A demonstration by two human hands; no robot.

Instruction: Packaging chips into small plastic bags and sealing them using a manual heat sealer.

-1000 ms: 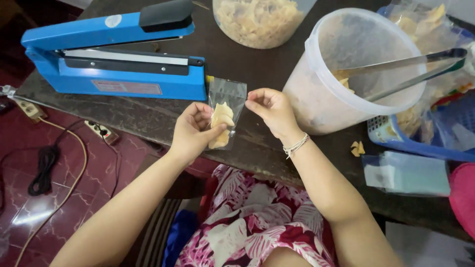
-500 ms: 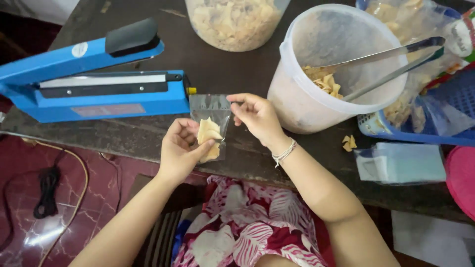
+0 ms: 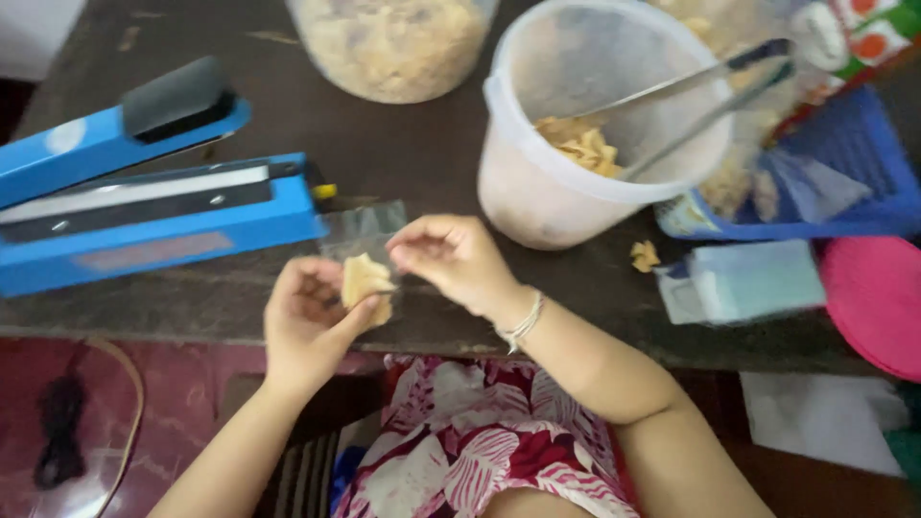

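The left hand (image 3: 307,321) has its fingers curled and its thumb pressed against the lower part of a small clear plastic pouch holding pale yellow chips (image 3: 367,273), gripping it there; the right hand (image 3: 451,259) has thumb and forefinger drawn together in a pinch on the pouch's upper right edge, the other fingers loosely folded; the pouch thus hangs between the two hands, just above the near edge of the dark wooden table (image 3: 403,153), its long axis running away from the person, its open top pointing toward the blue impulse heat sealer with a black handle (image 3: 153,206); the sealer lies to the left of the pouch, its near end just beside the pouch's mouth, so the left hand is the nearer one to it; its hinged arm stands raised. Further out to the right stands a translucent white plastic bucket (image 3: 537,201) with more chips and long metal tongs (image 3: 691,91) resting across its rim; beyond it a blue plastic basket (image 3: 844,182) and a stack of flat clear bags (image 3: 748,278).
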